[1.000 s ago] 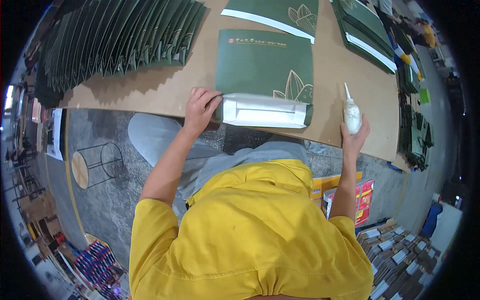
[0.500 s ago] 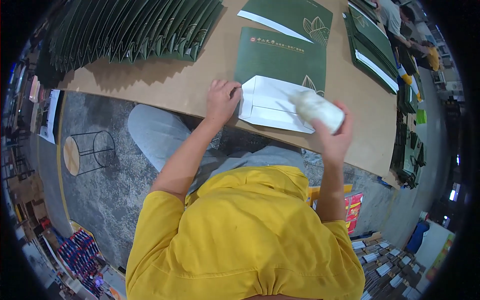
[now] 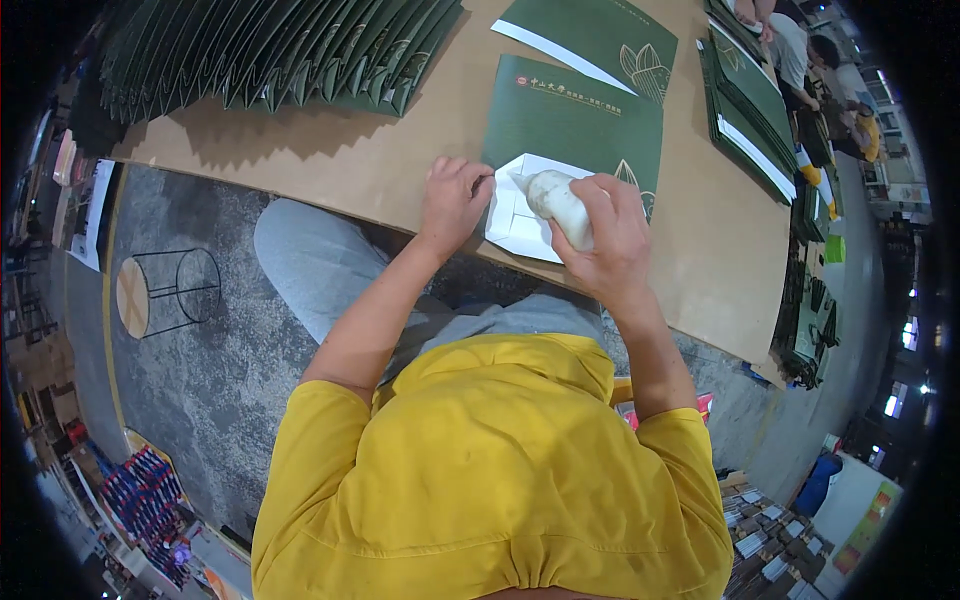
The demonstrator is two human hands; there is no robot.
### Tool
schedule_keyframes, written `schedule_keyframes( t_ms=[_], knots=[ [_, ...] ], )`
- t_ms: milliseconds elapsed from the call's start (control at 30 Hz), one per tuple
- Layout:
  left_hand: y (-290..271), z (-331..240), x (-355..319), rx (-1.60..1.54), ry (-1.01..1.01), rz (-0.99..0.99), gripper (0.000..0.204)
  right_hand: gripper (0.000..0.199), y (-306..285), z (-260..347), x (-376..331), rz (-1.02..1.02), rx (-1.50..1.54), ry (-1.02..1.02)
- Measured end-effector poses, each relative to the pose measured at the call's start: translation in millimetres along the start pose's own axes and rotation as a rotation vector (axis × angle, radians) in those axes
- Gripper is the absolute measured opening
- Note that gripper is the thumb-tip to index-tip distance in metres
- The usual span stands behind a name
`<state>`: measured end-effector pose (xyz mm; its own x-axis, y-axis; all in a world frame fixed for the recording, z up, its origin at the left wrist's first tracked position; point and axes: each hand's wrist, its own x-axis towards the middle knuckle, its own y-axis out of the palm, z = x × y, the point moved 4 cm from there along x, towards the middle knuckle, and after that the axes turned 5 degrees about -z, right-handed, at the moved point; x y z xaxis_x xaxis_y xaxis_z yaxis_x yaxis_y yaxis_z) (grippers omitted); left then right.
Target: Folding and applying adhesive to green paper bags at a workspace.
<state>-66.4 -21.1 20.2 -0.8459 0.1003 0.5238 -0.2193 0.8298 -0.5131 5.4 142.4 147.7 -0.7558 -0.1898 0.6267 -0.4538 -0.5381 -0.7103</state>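
Note:
A flat green paper bag (image 3: 572,128) lies in front of me with its white bottom panel (image 3: 520,228) turned toward me. In my right hand (image 3: 618,240) is a whitish squeeze bottle (image 3: 562,205), tilted with its narrow nozzle pointing left over the panel's upper left part. Whether the nozzle touches the paper I cannot tell. My left hand (image 3: 455,205) is closed at the panel's left corner, thumb and forefinger pinching the edge. Another green bag (image 3: 590,40) lies beyond, partly under the first.
A fanned row of green bags (image 3: 280,50) stands at the table's far left. More green bags (image 3: 750,110) are piled at the right edge of the brown table (image 3: 720,270). A round stool (image 3: 132,298) is on the floor at left. Other people (image 3: 795,60) are at the far right.
My right hand has brought the bottle leftward across the white panel, from its right end toward the left corner. My left hand keeps its place at the corner.

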Motion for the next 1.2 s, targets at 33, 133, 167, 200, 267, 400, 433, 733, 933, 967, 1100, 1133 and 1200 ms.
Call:
schedule_keyframes(
  t_ms=[33, 133, 167, 200, 267, 400, 433, 733, 933, 967, 1100, 1133, 1200],
  knots=[
    [-0.7, -0.2, 0.1, 0.004, 0.017, -0.004, 0.01, 0.046, 0.0, 0.0, 0.2, -0.001, -0.007, 0.0],
    [-1.2, 0.2, 0.2, 0.004, 0.018, 0.006, 0.009, 0.046, -0.1, 0.8, -1.2, 0.003, -0.003, 0.008],
    [-1.5, 0.3, 0.7, 0.004, 0.019, 0.005, 0.009, 0.046, 0.5, 1.1, -1.1, 0.002, -0.003, 0.007],
    [-1.4, 0.5, 0.4, 0.018, 0.03, -0.002, 0.01, 0.045, 2.4, 0.7, -1.7, 0.005, 0.002, 0.012],
    [-0.7, 0.6, -0.7, 0.035, 0.04, -0.006, 0.01, 0.045, 4.4, -1.2, -2.9, 0.008, 0.009, 0.019],
    [1.2, -0.9, -0.4, 0.032, 0.024, 0.004, 0.01, 0.045, 1.0, -2.7, -5.1, -0.01, 0.009, 0.021],
    [2.0, -0.8, -0.6, 0.023, 0.015, 0.009, 0.009, 0.046, -0.4, -3.3, -6.6, -0.006, 0.016, 0.026],
    [0.0, 3.8, 0.7, 0.047, 0.067, 0.019, 0.009, 0.044, -86.5, -53.5, -45.8, -0.338, 0.219, 0.656],
    [-0.6, 7.7, 2.1, 0.029, 0.034, 0.01, 0.009, 0.046, -124.8, -68.5, -82.1, -0.288, -0.067, 0.698],
    [0.2, 7.3, 2.1, 0.033, 0.044, 0.007, 0.009, 0.045, -123.9, -69.0, -85.3, -0.247, -0.089, 0.677],
    [3.1, 6.6, 2.2, 0.033, 0.065, 0.002, 0.009, 0.043, -111.2, -70.5, -86.0, -0.241, -0.117, 0.61],
    [3.6, 6.3, 2.2, 0.044, 0.07, 0.0, 0.009, 0.043, -107.4, -70.3, -82.9, -0.23, -0.132, 0.582],
    [3.4, 5.2, 2.5, 0.056, 0.078, -0.001, 0.009, 0.042, -102.4, -72.2, -80.3, -0.221, -0.146, 0.555]
  ],
)
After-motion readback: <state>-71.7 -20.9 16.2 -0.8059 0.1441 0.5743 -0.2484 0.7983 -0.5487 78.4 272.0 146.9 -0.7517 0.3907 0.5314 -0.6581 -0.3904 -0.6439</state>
